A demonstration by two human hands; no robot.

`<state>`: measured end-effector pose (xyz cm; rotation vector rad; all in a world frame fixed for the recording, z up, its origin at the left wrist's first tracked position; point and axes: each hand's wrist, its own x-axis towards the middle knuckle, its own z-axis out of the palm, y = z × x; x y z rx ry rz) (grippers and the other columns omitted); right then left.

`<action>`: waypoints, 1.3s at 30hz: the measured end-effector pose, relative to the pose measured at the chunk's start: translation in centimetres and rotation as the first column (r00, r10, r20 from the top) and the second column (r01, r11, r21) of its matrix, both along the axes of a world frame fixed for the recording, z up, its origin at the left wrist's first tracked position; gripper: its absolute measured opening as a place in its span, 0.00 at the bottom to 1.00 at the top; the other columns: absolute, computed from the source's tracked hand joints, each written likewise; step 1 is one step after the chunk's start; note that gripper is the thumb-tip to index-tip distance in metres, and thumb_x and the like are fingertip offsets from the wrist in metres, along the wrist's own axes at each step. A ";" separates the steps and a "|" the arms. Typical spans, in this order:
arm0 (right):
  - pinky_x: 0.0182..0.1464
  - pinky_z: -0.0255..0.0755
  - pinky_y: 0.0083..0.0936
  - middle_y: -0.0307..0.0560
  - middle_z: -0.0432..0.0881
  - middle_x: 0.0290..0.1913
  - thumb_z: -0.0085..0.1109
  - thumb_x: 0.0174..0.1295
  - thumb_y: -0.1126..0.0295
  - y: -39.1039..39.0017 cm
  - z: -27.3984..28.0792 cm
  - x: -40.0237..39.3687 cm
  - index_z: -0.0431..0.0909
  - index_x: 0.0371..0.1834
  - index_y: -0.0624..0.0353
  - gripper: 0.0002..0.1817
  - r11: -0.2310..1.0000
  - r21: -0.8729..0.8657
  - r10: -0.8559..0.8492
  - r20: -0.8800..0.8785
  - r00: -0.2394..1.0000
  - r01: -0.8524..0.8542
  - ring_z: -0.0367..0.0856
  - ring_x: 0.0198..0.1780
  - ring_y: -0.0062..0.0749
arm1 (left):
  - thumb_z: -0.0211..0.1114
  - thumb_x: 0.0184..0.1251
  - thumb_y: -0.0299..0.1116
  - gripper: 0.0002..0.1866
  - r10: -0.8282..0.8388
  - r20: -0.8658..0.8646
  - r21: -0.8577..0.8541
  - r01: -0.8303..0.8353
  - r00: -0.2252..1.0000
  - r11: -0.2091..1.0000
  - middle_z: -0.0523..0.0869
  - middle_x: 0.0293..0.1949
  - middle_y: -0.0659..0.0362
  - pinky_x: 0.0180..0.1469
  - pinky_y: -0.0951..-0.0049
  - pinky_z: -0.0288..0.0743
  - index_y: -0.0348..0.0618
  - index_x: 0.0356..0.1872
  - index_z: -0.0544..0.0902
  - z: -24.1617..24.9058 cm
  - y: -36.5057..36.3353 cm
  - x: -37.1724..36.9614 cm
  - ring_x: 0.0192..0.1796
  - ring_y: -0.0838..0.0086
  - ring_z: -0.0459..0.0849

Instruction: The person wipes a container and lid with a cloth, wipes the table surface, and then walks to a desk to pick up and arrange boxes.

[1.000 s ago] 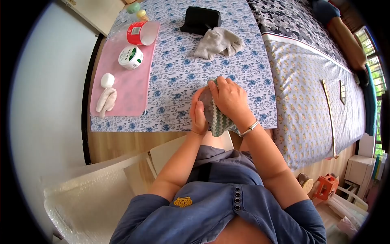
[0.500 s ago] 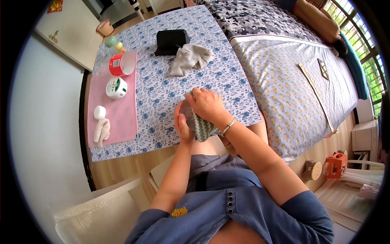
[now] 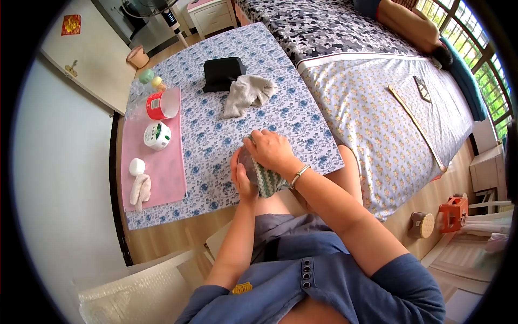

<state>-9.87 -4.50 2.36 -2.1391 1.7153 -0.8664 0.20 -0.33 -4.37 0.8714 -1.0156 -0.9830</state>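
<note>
Near the table's front edge, my left hand is curled round a greyish, see-through object. Most of that object is covered, so its kind cannot be made out. My right hand, with a bracelet at the wrist, grips a green-and-white zigzag-striped cloth and presses it against the object's upper right side. The cloth hangs down toward my lap. Farther back on the table, a crumpled beige cloth lies against a black stand-like item.
On the left, a pink mat bears a red-and-white tub, a white tub, a small white round item and a rolled whitish cloth. A bed adjoins the table's right side; a person's bare legs rest there.
The view has tilted up slightly, so the table's things appear lower in it. Both hands keep their hold on the cloth and the greyish object, with little visible shift.
</note>
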 end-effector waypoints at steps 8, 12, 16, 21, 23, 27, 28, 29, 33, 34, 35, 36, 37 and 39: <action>0.33 0.72 0.37 0.52 0.77 0.26 0.47 0.58 0.57 0.0 -0.1 0.0 0.72 0.27 0.60 0.16 1.000 -0.006 0.003 0.003 1.000 -0.003 0.77 0.31 0.46 | 0.36 0.62 0.36 0.23 0.007 0.031 -0.031 -0.006 1.000 0.999 0.71 0.51 0.50 0.55 0.68 0.62 0.32 0.53 0.66 -0.1 -0.2 0.1 0.52 0.66 0.69; 0.35 0.72 0.36 0.53 0.77 0.26 0.47 0.58 0.57 0.0 -0.2 0.0 0.72 0.27 0.60 0.16 1.000 -0.008 0.002 0.022 1.000 -0.002 0.77 0.31 0.47 | 0.35 0.62 0.36 0.22 0.017 0.055 -0.022 -0.016 0.998 1.000 0.71 0.51 0.50 0.55 0.68 0.62 0.32 0.52 0.66 -0.3 -0.4 0.3 0.51 0.66 0.69; 0.33 0.73 0.36 0.52 0.77 0.26 0.47 0.57 0.57 -0.1 -0.2 0.0 0.73 0.27 0.59 0.16 1.000 -0.019 0.008 0.016 1.000 -0.007 0.77 0.31 0.45 | 0.36 0.62 0.36 0.22 0.025 0.060 -0.010 -0.025 0.998 1.000 0.71 0.51 0.50 0.55 0.68 0.62 0.33 0.52 0.67 0.0 -0.2 0.2 0.51 0.66 0.70; 0.35 0.72 0.36 0.53 0.77 0.26 0.48 0.57 0.57 -0.2 -0.1 0.0 0.72 0.27 0.60 0.16 1.000 0.001 0.026 0.018 0.999 -0.026 0.77 0.31 0.46 | 0.36 0.62 0.37 0.23 0.016 0.042 -0.008 -0.015 0.999 1.000 0.71 0.50 0.50 0.55 0.68 0.62 0.33 0.52 0.67 0.5 -0.1 0.1 0.51 0.66 0.70; 0.35 0.72 0.36 0.53 0.77 0.26 0.48 0.57 0.57 0.0 0.1 0.0 0.72 0.27 0.60 0.16 0.999 0.022 0.025 0.023 0.999 -0.025 0.77 0.31 0.46 | 0.36 0.64 0.38 0.22 -0.007 -0.045 0.035 0.009 0.999 0.999 0.69 0.53 0.52 0.58 0.68 0.59 0.34 0.53 0.66 0.1 -0.1 0.2 0.55 0.67 0.68; 0.35 0.72 0.36 0.53 0.76 0.26 0.48 0.57 0.57 -0.1 0.2 -0.1 0.72 0.28 0.60 0.15 0.999 0.027 0.030 0.032 0.999 -0.031 0.77 0.32 0.46 | 0.36 0.62 0.37 0.23 0.011 0.048 -0.004 -0.011 0.999 1.000 0.71 0.50 0.50 0.55 0.68 0.62 0.33 0.52 0.66 0.0 -0.2 0.2 0.51 0.66 0.69; 0.35 0.72 0.36 0.53 0.76 0.26 0.48 0.57 0.57 0.0 0.2 -0.1 0.72 0.28 0.60 0.15 0.999 0.028 0.031 0.033 0.999 -0.032 0.77 0.32 0.46 | 0.36 0.62 0.37 0.23 0.007 0.031 -0.003 -0.007 0.999 1.000 0.71 0.50 0.50 0.55 0.68 0.62 0.33 0.52 0.66 0.0 -0.2 0.2 0.52 0.65 0.69; 0.35 0.72 0.36 0.52 0.76 0.26 0.48 0.57 0.57 0.0 0.2 -0.2 0.72 0.28 0.60 0.15 0.999 0.030 0.028 0.029 0.999 -0.029 0.77 0.32 0.46 | 0.36 0.62 0.37 0.23 0.004 0.014 -0.003 -0.004 1.000 1.000 0.71 0.50 0.50 0.55 0.68 0.62 0.33 0.52 0.66 0.0 -0.2 0.2 0.52 0.65 0.69; 0.34 0.72 0.36 0.52 0.76 0.26 0.49 0.57 0.57 0.0 0.2 -0.1 0.72 0.27 0.60 0.16 1.000 0.002 0.026 0.031 0.999 -0.026 0.77 0.31 0.46 | 0.36 0.62 0.38 0.23 0.025 0.020 -0.012 -0.025 0.999 1.000 0.71 0.50 0.50 0.55 0.68 0.62 0.33 0.52 0.67 -0.3 -0.3 0.2 0.51 0.65 0.70; 0.34 0.72 0.36 0.52 0.76 0.26 0.49 0.57 0.57 -0.1 0.2 -0.1 0.72 0.27 0.60 0.16 1.000 0.000 0.030 0.029 0.999 -0.030 0.77 0.31 0.46 | 0.36 0.63 0.38 0.22 0.019 0.026 -0.009 -0.019 0.999 1.000 0.70 0.52 0.51 0.57 0.68 0.60 0.34 0.53 0.66 -0.5 -0.3 0.4 0.53 0.66 0.68; 0.34 0.72 0.36 0.53 0.76 0.26 0.49 0.57 0.57 -0.1 0.2 -0.1 0.72 0.27 0.60 0.16 1.000 -0.001 0.029 0.032 0.999 -0.029 0.77 0.31 0.46 | 0.37 0.64 0.38 0.22 0.013 0.032 -0.005 -0.013 0.999 1.000 0.69 0.53 0.52 0.58 0.67 0.59 0.35 0.53 0.66 -0.7 -0.3 0.5 0.55 0.67 0.67; 0.34 0.72 0.36 0.53 0.76 0.26 0.49 0.57 0.57 0.0 0.1 -0.1 0.72 0.27 0.60 0.16 1.000 0.001 0.029 0.037 0.999 -0.029 0.77 0.31 0.46 | 0.37 0.64 0.38 0.22 0.017 0.032 -0.004 -0.017 0.999 1.000 0.69 0.53 0.52 0.58 0.67 0.59 0.35 0.53 0.66 -0.7 -0.3 0.5 0.55 0.67 0.67; 0.34 0.72 0.36 0.53 0.76 0.26 0.49 0.57 0.57 0.1 0.2 -0.1 0.72 0.27 0.60 0.16 0.999 0.003 0.033 0.037 0.999 -0.033 0.77 0.31 0.46 | 0.36 0.64 0.37 0.22 -0.004 -0.016 0.007 0.004 1.000 1.000 0.69 0.53 0.52 0.58 0.67 0.59 0.34 0.53 0.66 -0.8 -0.2 0.4 0.55 0.67 0.67; 0.34 0.72 0.37 0.54 0.76 0.26 0.49 0.57 0.57 0.0 0.4 -0.1 0.72 0.27 0.61 0.16 0.998 0.052 0.030 0.030 0.999 -0.031 0.77 0.31 0.47 | 0.36 0.64 0.37 0.22 -0.022 -0.064 0.013 0.023 0.998 1.000 0.69 0.53 0.52 0.58 0.67 0.59 0.34 0.53 0.65 -0.9 -0.2 0.6 0.55 0.67 0.67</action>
